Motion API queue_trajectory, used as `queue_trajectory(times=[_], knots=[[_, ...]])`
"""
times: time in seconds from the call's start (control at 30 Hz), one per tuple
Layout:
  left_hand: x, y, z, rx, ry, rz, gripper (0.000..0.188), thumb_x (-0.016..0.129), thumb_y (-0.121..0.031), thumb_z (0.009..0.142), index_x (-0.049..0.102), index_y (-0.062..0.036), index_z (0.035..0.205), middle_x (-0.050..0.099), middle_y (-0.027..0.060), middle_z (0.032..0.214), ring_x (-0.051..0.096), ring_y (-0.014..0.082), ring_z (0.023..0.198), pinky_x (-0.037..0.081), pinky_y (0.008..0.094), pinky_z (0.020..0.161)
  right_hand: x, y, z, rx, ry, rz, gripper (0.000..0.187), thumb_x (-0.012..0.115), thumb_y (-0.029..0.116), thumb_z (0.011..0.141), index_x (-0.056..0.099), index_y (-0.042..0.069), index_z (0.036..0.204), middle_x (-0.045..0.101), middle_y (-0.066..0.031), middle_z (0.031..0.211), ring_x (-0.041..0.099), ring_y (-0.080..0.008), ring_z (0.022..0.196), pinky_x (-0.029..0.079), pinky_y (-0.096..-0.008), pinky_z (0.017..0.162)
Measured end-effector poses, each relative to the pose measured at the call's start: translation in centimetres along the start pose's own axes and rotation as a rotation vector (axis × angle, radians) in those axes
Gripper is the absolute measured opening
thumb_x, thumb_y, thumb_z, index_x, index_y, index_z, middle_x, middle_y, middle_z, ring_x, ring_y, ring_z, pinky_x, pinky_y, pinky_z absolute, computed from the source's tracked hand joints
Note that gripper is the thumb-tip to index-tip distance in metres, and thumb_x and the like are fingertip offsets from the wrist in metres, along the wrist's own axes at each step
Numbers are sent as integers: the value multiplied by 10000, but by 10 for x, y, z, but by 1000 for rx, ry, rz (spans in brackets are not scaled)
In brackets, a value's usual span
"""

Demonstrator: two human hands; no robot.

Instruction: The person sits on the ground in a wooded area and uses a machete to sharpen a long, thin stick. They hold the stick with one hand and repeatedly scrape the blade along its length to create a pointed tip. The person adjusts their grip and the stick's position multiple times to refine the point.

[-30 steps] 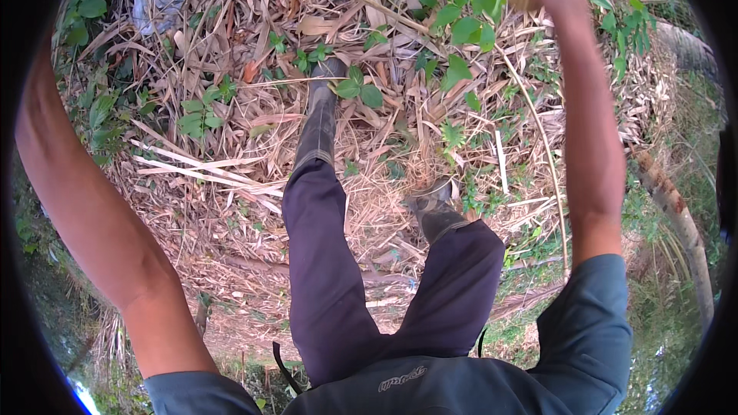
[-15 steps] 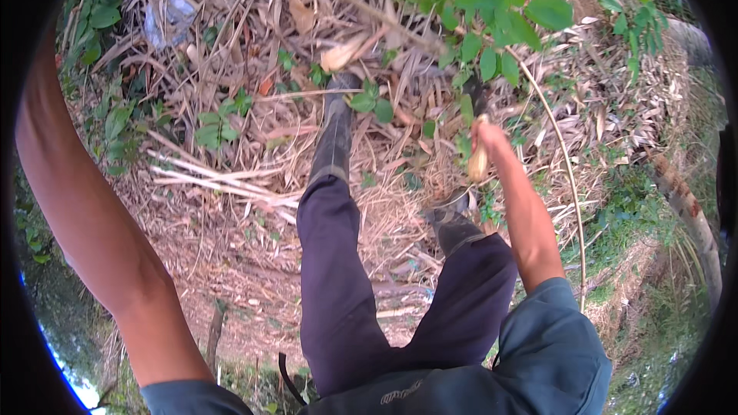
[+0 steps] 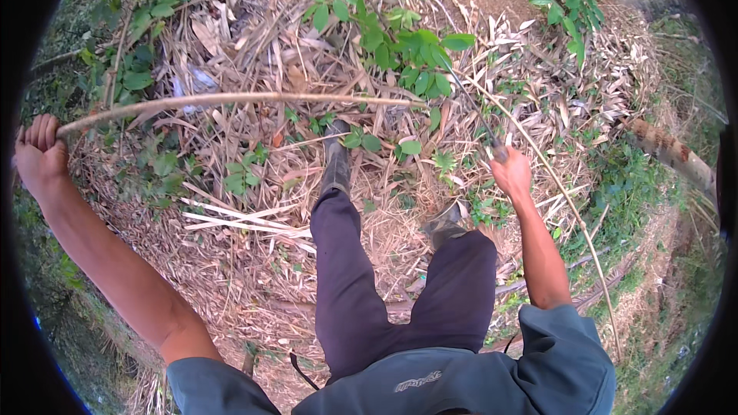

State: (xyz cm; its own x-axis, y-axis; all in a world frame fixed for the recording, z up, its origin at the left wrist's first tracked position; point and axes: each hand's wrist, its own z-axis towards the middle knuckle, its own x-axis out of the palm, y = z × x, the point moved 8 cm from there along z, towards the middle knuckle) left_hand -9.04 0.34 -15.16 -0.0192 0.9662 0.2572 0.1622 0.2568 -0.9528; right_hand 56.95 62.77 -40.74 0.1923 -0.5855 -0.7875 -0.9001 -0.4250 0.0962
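My left hand [image 3: 42, 155], far out at the left, is closed round the end of a long, slightly bowed brown stick [image 3: 254, 97]. The stick runs to the right above my left boot, and its other end lies below a green leafy sapling [image 3: 419, 50]. In my right hand [image 3: 513, 173] is the handle of a machete [image 3: 474, 104]. Its thin dark blade, seen nearly edge-on, slants up and to the left toward the sapling's leaves. The blade's tip is hard to make out among them.
Dry leaves and stalks cover the ground round my boots [image 3: 336, 157]. Pale split strips [image 3: 246, 219] lie at the left. A thin bent stem [image 3: 561, 184] curves down past my right arm. At the right lies a thick log [image 3: 669, 150].
My left hand has come into view with the stick, which now lies lower across the picture. My right hand has moved slightly right and down, and the machete blade now shows more clearly.
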Motion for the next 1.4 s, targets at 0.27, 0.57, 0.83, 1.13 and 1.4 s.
queue_trajectory(times=[0.27, 0.57, 0.83, 1.13, 1.4], knots=[[14, -86, -92, 21, -304, 116, 457, 312, -196, 1085, 241, -156, 635, 220, 7, 631, 170, 128, 526, 173, 302, 463, -136, -173, -114, 191, -285, 9, 363, 703, 290, 736, 734, 64, 1018, 723, -244, 938, 695, -421, 890, 553, -468, 819], [53, -96, -164, -49, -278, -2, 473, 368, -242, 1091, 220, -165, 647, 191, -15, 604, 125, 104, 476, 114, 295, 429, -163, -211, -233, 386, -768, 621, 265, 750, 212, 725, 731, 34, 920, 684, -186, 1205, 675, -287, 1053, 516, -383, 941], [47, -126, -210, -98, -261, -175, 476, 423, -262, 1094, 233, -175, 667, 176, -38, 571, 88, 78, 459, 77, 281, 387, -243, -198, -164, 351, -820, 841, 342, 769, 313, 747, 750, 37, 948, 736, -117, 852, 687, -235, 785, 534, -377, 756], [57, -133, -268, -124, -252, -258, 465, 385, -291, 1111, 248, -176, 682, 183, -47, 567, 94, 64, 457, 77, 269, 379, -357, -148, -98, 271, -659, 574, 458, 754, 437, 684, 780, 30, 894, 752, -164, 892, 708, -290, 822, 539, -392, 768], [80, -131, -315, -122, -267, -324, 445, 368, -292, 1111, 246, -180, 699, 177, -54, 575, 100, 65, 471, 76, 260, 387, -395, -115, -102, 120, -576, 528, 409, 764, 440, 675, 775, 66, 840, 740, -140, 836, 698, -266, 795, 530, -378, 760]])
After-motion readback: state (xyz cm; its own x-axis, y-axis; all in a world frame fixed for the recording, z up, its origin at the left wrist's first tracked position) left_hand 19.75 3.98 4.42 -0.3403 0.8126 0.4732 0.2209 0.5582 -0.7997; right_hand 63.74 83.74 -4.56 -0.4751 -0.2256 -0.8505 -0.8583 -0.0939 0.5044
